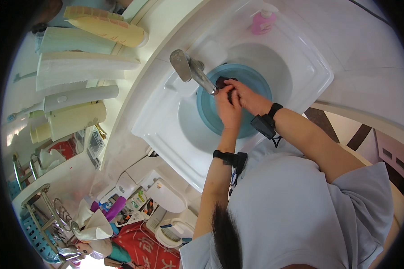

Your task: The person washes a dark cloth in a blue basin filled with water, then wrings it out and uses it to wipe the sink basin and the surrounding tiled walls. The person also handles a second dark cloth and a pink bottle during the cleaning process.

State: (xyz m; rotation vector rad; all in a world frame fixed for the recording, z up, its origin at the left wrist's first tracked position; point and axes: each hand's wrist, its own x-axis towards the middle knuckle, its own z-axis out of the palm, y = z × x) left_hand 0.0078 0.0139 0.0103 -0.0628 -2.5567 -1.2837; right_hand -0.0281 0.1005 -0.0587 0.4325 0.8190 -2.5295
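Both of my hands are together over a round blue basin (202, 107) set in the white sink (191, 148). A small dark, soft-looking item (222, 82) is gripped between them, just beside the faucet's spout; its kind is not clear. My left hand (229, 111) is closed around its lower part, slightly smeared by motion. From the right, my right hand (250, 97) closes on it with bent fingers. The chrome faucet (193, 71) reaches out from the sink's upper left. Much of the item is hidden by my fingers.
A pink soap pump bottle (262, 22) stands at the sink's far corner. Tubes (107, 29) and an electric toothbrush (76, 97) line a shelf by the mirror at left. A toilet (168, 197) and a red patterned cloth (143, 244) are at lower left. Black bands (265, 123) circle both wrists.
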